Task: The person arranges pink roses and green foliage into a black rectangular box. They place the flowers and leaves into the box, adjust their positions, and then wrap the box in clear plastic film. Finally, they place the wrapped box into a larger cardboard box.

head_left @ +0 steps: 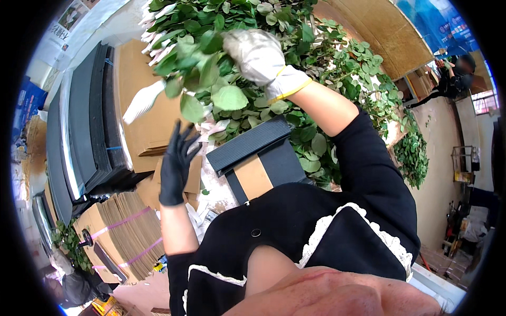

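Observation:
My right hand (pixel 258 58), in a white glove with a yellow-edged cuff, is closed round a leafy flower stem (pixel 205 79) over the heap of greenery. At the stem's left end is a flower head wrapped in a white sleeve (pixel 145 101). My left hand (pixel 176 166), gloved in black, is held up below that flower with fingers spread and nothing in it. Close in front of my body, right of the left hand, lies a black corrugated piece (pixel 250 145) on a dark board with a tan band (pixel 253 176). The right fingertips are hidden by leaves.
Many leafy stems (pixel 363 79) cover the table ahead and to the right. Black sheets (pixel 84 121) and brown cardboard (pixel 139 100) are stacked at left, above a strapped cardboard bundle (pixel 126 231). Other people are at far right (pixel 458 79) and lower left (pixel 79 284).

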Tool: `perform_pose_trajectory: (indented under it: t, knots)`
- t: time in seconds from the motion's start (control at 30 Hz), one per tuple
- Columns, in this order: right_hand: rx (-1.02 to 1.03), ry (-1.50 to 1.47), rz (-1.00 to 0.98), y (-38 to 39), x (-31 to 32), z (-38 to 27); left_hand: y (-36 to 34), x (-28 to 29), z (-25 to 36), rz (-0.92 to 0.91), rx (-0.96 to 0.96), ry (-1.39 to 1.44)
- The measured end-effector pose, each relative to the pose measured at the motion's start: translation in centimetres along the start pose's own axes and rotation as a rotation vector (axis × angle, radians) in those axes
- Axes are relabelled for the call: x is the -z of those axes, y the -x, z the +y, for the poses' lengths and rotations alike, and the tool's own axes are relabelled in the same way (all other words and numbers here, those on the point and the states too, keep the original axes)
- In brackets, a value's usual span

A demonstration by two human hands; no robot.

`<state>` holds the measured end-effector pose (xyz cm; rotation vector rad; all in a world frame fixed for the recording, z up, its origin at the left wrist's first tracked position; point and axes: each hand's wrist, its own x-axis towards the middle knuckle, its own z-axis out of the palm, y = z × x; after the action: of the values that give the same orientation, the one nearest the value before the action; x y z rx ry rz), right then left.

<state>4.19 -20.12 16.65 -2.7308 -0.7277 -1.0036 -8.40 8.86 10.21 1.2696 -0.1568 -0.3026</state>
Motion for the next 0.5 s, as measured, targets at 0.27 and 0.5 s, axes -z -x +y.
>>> perform_pose_trajectory:
  t: [0.27, 0.5]
  knots:
    - [-0.101, 0.259, -0.263, 3.2, 1.3, -0.4, -11.7, 4.2, -5.2, -0.041, -0.004, 0.237]
    - [-0.313, -0.258, -0.338, -3.7, 10.0, 1.1, -16.1, -4.1, 0.3, -0.099, -0.419, -0.411]
